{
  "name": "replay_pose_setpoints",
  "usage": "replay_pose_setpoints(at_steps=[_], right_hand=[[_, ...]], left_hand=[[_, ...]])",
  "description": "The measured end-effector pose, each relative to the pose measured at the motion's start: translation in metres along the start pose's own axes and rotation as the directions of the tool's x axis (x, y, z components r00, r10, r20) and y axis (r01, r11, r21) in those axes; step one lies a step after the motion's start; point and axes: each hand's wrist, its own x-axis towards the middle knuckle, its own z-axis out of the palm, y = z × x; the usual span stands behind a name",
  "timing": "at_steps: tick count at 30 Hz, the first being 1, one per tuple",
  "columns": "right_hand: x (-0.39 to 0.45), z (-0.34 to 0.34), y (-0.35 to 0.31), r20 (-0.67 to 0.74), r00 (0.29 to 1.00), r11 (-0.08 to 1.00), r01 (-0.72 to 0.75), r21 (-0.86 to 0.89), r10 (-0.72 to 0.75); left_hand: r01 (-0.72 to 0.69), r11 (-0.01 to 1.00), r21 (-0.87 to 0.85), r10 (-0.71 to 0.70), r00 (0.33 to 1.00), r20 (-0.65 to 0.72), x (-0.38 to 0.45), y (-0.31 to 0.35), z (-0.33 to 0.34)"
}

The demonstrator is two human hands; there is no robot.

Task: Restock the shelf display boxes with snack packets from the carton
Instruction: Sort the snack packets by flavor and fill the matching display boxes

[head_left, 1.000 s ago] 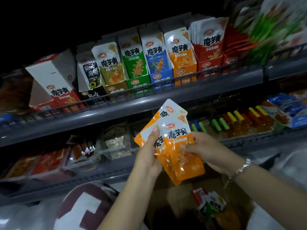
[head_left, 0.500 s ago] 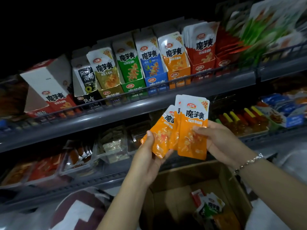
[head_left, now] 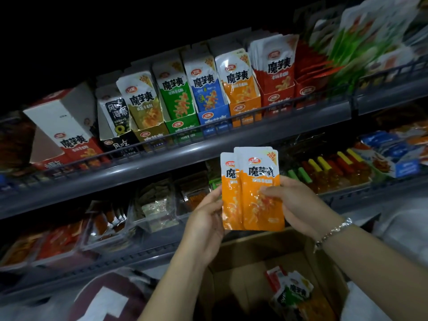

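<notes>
At centre frame, I hold a small squared-up stack of glossy orange-and-white foil snack packets (head_left: 252, 191), left hand (head_left: 205, 224) cupping one edge, right hand (head_left: 293, 205) pinching the front; light, floppy, probably slippery, best gripped mid-body.

Clear plastic trays (head_left: 148, 214) of snacks sat lower left of frame; red, yellow & green-capped sticks (head_left: 328, 165) lay mid right; green-white bags (head_left: 361, 31) blurred at top right.

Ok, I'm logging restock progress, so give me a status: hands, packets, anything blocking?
Both hands, left and right, hold the orange packets upright. Orange display box above, not yet filled. Nothing blocking.
</notes>
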Motion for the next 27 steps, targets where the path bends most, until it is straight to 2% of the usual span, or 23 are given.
replay_pose_setpoints(at_steps=[2,5,10,12,14,15,22,27], right_hand=[[-0.001,0.004,0.003,0.027,1.000,1.000,0.008,-0.023,-0.007],[0.000,0.013,0.010,0.047,0.999,0.999,0.024,-0.030,-0.023],[0.003,0.025,0.013,0.115,0.991,0.996,0.068,0.064,-0.075],[0.003,0.027,0.010,0.104,0.981,0.979,0.176,-0.107,-0.165],[0.005,0.029,0.005,0.074,0.958,0.906,0.285,-0.313,-0.276],[0.006,0.031,0.003,0.062,0.948,0.878,0.314,-0.362,-0.313],[0.014,0.035,-0.025,0.116,0.916,0.804,0.393,-0.446,-0.384],[0.027,0.034,-0.051,0.198,0.848,0.736,0.526,-0.426,-0.492]], left_hand=[[-0.060,0.996,0.065,0.057,0.998,0.036,-0.002,-0.002,0.005],[-0.125,0.979,0.159,0.128,0.992,-0.010,-0.002,-0.007,0.016],[-0.258,0.907,0.332,0.299,0.951,-0.080,0.006,-0.010,0.024],[-0.293,0.888,0.355,0.345,0.934,-0.090,0.008,-0.006,0.024],[-0.342,0.853,0.395,0.404,0.911,-0.084,0.009,-0.003,0.027],[-0.360,0.838,0.409,0.424,0.902,-0.075,0.010,-0.002,0.028],[-0.394,0.807,0.440,0.428,0.903,0.024,0.014,0.018,0.041],[-0.337,0.829,0.447,0.354,0.934,0.049,0.027,0.053,0.049]])
